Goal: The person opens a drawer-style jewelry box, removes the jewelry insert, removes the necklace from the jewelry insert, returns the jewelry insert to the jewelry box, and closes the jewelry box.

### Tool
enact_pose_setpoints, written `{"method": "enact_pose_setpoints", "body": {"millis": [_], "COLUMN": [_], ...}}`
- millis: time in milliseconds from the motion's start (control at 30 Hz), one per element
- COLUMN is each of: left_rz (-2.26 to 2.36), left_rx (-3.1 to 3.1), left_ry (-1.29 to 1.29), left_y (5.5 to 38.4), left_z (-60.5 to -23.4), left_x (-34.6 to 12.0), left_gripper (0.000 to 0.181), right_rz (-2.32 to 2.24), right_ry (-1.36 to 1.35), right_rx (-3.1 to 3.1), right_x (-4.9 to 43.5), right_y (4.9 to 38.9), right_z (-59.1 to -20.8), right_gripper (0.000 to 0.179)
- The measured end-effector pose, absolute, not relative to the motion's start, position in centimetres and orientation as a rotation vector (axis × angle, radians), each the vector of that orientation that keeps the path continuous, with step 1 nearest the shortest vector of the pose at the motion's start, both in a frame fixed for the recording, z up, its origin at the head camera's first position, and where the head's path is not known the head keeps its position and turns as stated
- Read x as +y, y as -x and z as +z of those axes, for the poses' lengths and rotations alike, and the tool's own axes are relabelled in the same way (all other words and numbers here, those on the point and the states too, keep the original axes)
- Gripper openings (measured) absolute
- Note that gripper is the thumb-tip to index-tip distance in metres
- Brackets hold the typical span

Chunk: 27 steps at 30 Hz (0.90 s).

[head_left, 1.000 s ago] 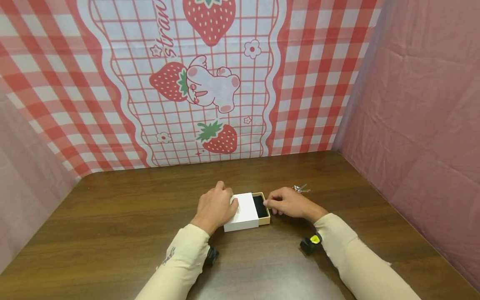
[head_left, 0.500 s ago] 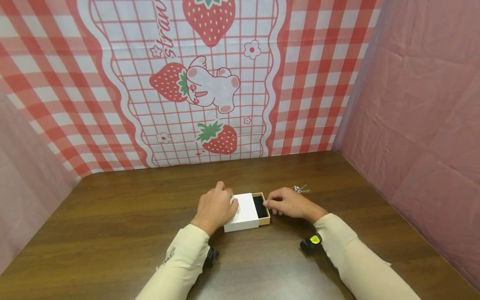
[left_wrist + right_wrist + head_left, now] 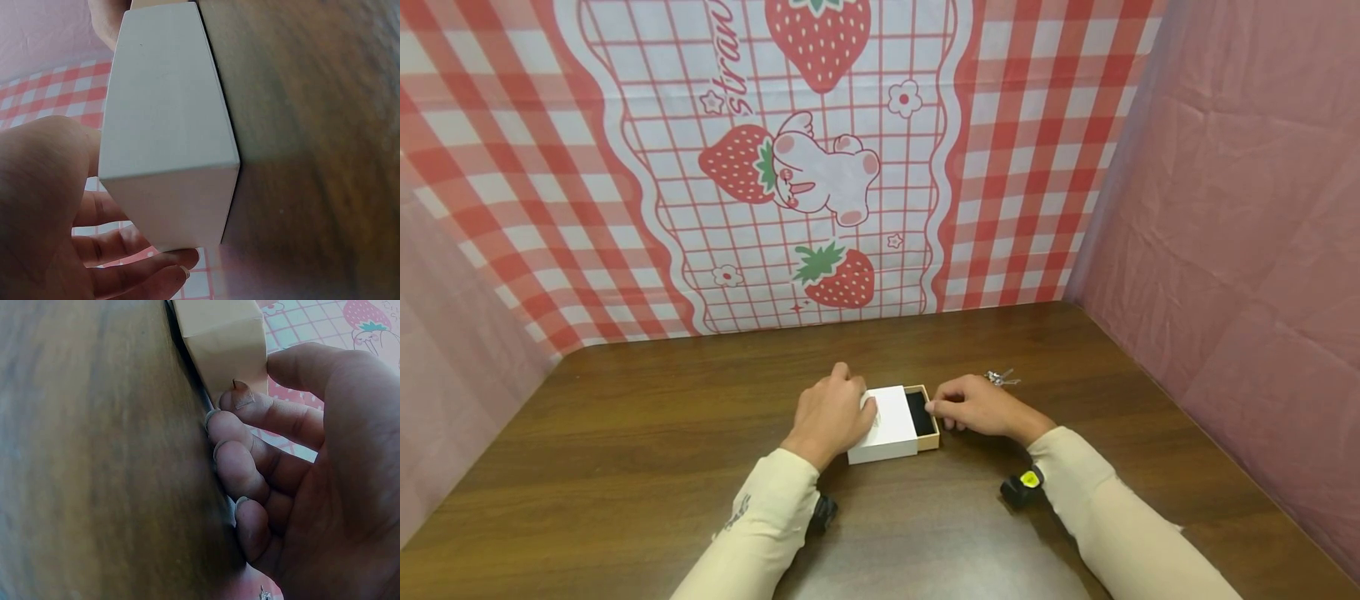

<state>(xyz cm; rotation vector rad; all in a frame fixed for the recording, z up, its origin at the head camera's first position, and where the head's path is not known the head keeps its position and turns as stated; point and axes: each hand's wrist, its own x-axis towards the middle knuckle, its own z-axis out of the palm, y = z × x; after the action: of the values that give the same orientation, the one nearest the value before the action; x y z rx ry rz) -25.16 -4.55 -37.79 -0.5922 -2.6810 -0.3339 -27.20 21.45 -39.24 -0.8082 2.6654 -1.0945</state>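
A white box sleeve [image 3: 893, 425] lies flat on the table, with a tan drawer [image 3: 929, 444] sticking out of its right end. Inside the drawer shows a black lining [image 3: 921, 414]. My left hand [image 3: 827, 414] grips the sleeve's left part, thumb on top; the left wrist view shows its fingers curled round the end of the sleeve [image 3: 169, 94]. My right hand [image 3: 981, 406] pinches the drawer's right end between thumb and index finger. A small brown tab [image 3: 242, 395] shows at the index fingertip, against the drawer's end face. The other right fingers are curled close to the tabletop.
A small bunch of keys [image 3: 1002, 377] lies just beyond the right hand. The brown wooden table [image 3: 647, 467] runs back to a strawberry-print checked cloth [image 3: 1022, 167]. Pink cloth [image 3: 1247, 208] hangs along the right side.
The drawer's end and the right thumb have shifted a hair to the left, toward the sleeve. The left hand and sleeve stay in place.
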Motion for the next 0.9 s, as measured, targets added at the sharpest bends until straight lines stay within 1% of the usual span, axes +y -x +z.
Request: {"method": "enact_pose_setpoints", "body": {"millis": [900], "left_rz": [-0.324], "left_rx": [-2.678], "left_ry": [0.592], "left_y": [25.18], "left_z": [-37.78], "left_x": [-4.50], "left_gripper": [0.027], "right_rz": [-1.073], "right_ry": [0.770], "right_rx": [2.669], "right_x": [21.25], "right_y": [26.94], "right_z": [-39.08], "right_gripper": [0.029]}}
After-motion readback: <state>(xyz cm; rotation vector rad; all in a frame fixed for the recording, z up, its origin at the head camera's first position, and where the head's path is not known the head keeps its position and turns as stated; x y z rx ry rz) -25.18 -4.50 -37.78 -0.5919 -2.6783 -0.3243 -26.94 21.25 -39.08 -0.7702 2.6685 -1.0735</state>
